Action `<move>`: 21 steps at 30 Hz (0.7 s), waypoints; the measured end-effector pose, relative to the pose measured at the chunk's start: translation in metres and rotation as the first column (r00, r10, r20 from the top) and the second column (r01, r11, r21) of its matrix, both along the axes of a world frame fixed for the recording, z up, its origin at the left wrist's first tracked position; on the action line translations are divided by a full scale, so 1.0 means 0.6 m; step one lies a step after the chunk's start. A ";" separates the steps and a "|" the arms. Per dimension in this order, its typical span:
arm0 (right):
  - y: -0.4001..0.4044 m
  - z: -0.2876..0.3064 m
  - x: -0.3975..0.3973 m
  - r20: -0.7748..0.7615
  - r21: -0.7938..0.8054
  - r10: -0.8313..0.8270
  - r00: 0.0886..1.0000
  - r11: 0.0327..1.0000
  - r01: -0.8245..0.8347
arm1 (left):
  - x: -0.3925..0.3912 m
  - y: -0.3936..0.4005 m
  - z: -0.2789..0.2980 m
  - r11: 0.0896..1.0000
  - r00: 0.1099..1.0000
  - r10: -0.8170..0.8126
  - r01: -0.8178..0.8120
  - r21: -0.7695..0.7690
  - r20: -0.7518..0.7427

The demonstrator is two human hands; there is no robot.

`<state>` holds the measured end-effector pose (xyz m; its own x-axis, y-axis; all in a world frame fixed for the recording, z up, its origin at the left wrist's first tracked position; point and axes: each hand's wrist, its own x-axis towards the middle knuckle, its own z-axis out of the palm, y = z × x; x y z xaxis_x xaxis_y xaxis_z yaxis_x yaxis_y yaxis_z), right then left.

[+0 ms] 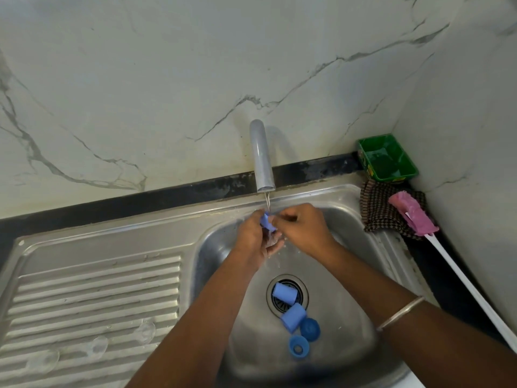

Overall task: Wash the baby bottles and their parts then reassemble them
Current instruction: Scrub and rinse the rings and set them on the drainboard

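Head view looked down into a steel sink (pixel 349 219), and nearest the person lay four blue parts on the basin floor: a collar ring (pixel 298 347) with its hole facing up, a darker screw ring (pixel 310 328) touching it, then two pale blue caps, one (pixel 293 316) on its side just beside the drain and the other (pixel 284 293) lying on the drain grate (pixel 288 295) itself. They probably sat there waiting their turn under the water. To the left, three clear teats (pixel 96 345) stood on the ribbed draining board (pixel 95 292), likely set aside to drip. Farther in, both hands met under the tap (pixel 261 155), whose thin stream fell onto them. The left hand (pixel 256 238) cupped a small blue part (pixel 267 222), its fingers curled around it from below so that water ran over the piece. The right hand (pixel 303 228) reached across with fingers pinching the part's upper edge, seemingly rubbing or turning it to rinse it; a bangle (pixel 400 313) sat on that forearm. No bottle bodies were visible. Beyond the basin, at the right corner, a checked cloth (pixel 380 211) lay on the sink's edge with a pink-headed bottle brush (pixel 412 214) resting on it, the white handle running back toward the person, within easy reach for scrubbing. A green tub (pixel 389 158) stood on the dark tabletop (pixel 140 203) against the marble wall (pixel 167 79).
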<state>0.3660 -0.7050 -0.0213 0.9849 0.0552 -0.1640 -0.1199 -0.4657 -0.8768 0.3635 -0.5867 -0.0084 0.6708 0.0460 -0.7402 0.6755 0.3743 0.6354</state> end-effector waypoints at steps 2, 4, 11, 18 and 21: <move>-0.001 0.010 0.026 0.071 -0.089 -0.069 0.995 0.993 0.075 | 0.001 0.005 -0.002 0.999 0.999 0.014 -0.015 -0.036 -0.040; -0.001 0.026 0.058 0.147 -0.219 -0.085 0.985 0.969 0.117 | -0.002 0.007 -0.004 0.999 0.998 -0.006 0.004 -0.036 -0.062; 0.044 0.088 0.118 0.031 -0.450 0.153 0.988 0.884 -0.123 | -0.003 0.003 -0.015 0.982 0.981 -0.144 0.157 0.105 -0.127; 0.046 0.066 0.120 0.080 -0.393 0.093 0.992 0.918 -0.055 | -0.010 0.019 -0.038 0.802 0.944 -0.329 0.301 0.516 -0.038; 0.028 0.047 0.091 0.116 -0.295 0.073 0.991 0.955 -0.036 | -0.027 0.026 -0.049 0.593 0.877 -0.480 0.310 0.743 0.017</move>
<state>0.4206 -0.6882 0.0070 0.9953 0.0773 -0.0575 0.0139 -0.7057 -0.7084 0.3475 -0.5711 -0.0379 0.8741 0.1837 -0.4497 0.4755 -0.5134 0.7144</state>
